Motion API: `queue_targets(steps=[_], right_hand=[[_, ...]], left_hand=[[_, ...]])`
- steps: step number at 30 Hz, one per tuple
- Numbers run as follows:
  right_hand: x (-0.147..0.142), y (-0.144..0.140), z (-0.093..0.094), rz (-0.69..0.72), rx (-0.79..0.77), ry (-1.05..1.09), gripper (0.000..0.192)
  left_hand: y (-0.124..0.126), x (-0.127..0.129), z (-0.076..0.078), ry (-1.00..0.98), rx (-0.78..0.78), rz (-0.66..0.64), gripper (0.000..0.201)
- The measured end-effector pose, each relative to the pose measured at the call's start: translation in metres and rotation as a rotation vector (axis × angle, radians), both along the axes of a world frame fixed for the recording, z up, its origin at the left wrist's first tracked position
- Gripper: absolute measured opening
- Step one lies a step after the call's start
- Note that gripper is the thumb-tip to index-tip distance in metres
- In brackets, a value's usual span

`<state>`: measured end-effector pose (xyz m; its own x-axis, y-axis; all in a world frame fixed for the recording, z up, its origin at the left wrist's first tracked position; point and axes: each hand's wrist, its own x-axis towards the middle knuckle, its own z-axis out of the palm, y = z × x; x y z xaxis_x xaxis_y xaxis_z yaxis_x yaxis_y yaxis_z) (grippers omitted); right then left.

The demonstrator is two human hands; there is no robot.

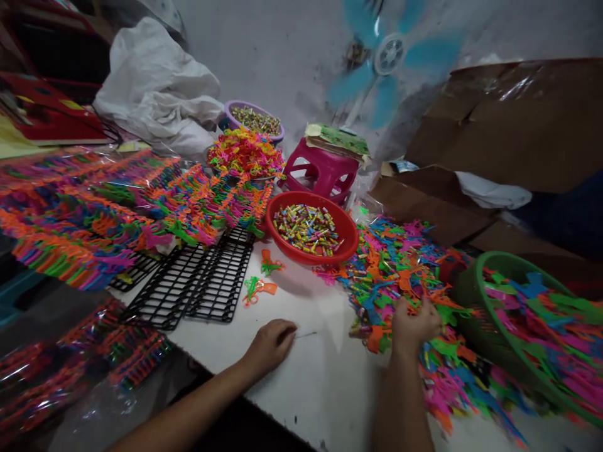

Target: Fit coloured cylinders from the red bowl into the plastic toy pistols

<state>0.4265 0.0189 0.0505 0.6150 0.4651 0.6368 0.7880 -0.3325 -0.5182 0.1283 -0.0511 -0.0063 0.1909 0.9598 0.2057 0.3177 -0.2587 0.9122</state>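
My left hand [271, 345] rests over the white table, its fingers pinched closed. A thin, wire-like pin [306, 334] sticks out from its fingertips. My right hand [415, 321] is at a pile of small plastic toy guns [396, 257] in orange, green, pink and blue. Its fingers are curled among the pieces, and what they grip is hidden. A few loose toy guns [260, 289] lie on the table beyond my left hand. Farther back, a red basin [269, 227] holds many small yellow-patterned tubes.
At right, a green basket [478, 282] full of toy guns leans over the pile. Black wire racks [207, 276] and bundled toy guns [94, 213] fill the left. A pink stool [325, 168], a spinning fan [390, 55] and cardboard boxes [509, 125] stand behind.
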Motion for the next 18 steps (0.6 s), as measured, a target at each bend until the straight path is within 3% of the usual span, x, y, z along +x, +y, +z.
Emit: queue_targets(steps=[4,8,12,15,18], right_hand=[[0.011,0.019,0.016,0.087,0.038,-0.106,0.038],[0.022,0.052,0.053,0.192,0.052,-0.123,0.037],[-0.019,0.098,0.076,0.578,-0.384,-0.106,0.037],[-0.077,0.134,0.065,0.811,-0.642,-0.111,0.024],[-0.131,0.161,0.042,0.954,-0.906,-0.101,0.019]], left_hand=[[0.0,0.001,-0.001,0.064,0.051,-0.058,0.019],[-0.001,0.001,-0.001,0.105,0.047,-0.064,0.02],[-0.001,0.005,-0.002,0.129,0.048,-0.081,0.02],[0.0,0.006,-0.003,0.122,0.053,-0.088,0.021],[0.001,0.005,-0.003,0.09,0.042,-0.071,0.023]])
